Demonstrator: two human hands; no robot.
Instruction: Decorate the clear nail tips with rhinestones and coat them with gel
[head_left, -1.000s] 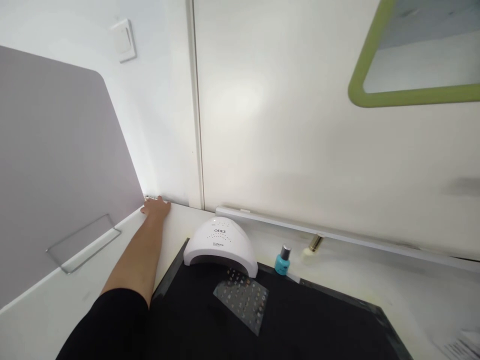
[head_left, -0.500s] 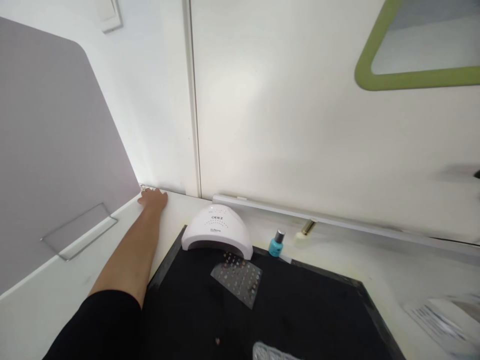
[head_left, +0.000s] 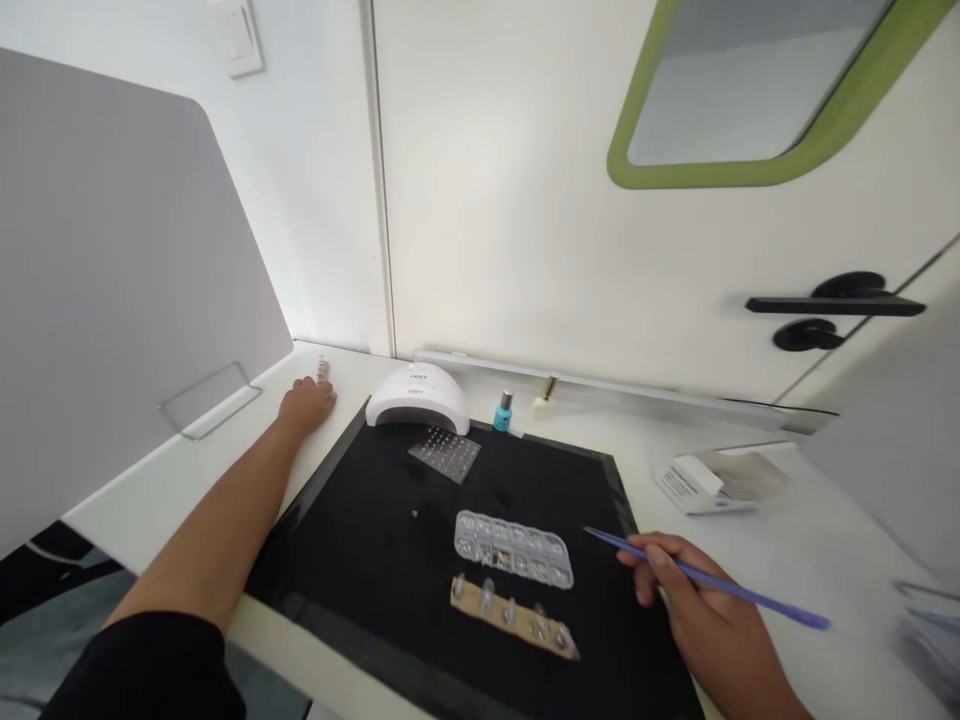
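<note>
My left hand [head_left: 307, 402] reaches to the far left of the white table, its fingers closed at a small strip with nail tips [head_left: 323, 370]. At the mat's right edge my right hand [head_left: 686, 590] pinches blue-purple tweezers [head_left: 720, 583], their tips pointing left. Left of the tweezers, a clear compartment case [head_left: 514, 548] with small pieces lies on the black mat [head_left: 360, 590]. Below the case sits a tan strip [head_left: 491, 618] bearing several nail tips. A sheet of small gems [head_left: 448, 455] lies near the white nail lamp [head_left: 420, 395].
A teal polish bottle [head_left: 502, 412] and a gold-capped bottle [head_left: 545, 394] stand behind the mat. An open white box [head_left: 705, 485] is on the right. A grey panel [head_left: 135, 260] with a wire stand rises at the left; a white door [head_left: 525, 200] is behind.
The view has shifted back and right, bringing my right hand with the tweezers, the case and the tan strip into sight. The nail-tip strip by my left hand now shows more clearly.
</note>
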